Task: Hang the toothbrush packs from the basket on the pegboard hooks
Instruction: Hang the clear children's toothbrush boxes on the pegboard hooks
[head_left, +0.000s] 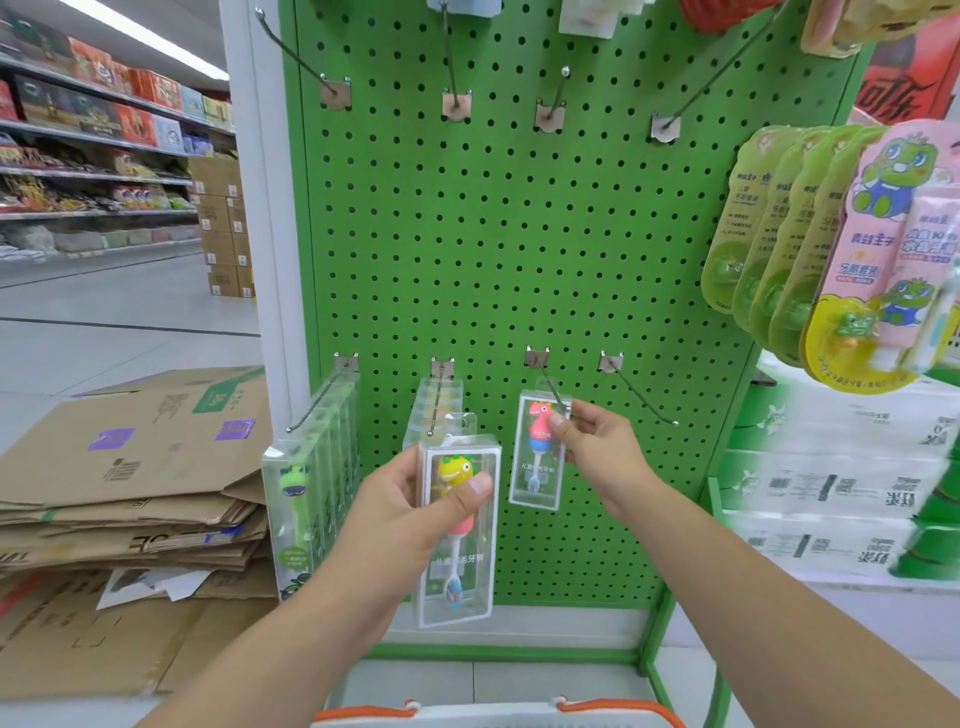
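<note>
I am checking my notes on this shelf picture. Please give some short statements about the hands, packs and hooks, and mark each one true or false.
1. The left hand holds a pack with a yellow dinosaur toothbrush. True.
2. The right hand is empty. False: it pinches the red dinosaur pack at the third lower hook.
3. The fourth lower hook carries no pack. True.
4. The pegboard is blue. False: it is green.
</note>
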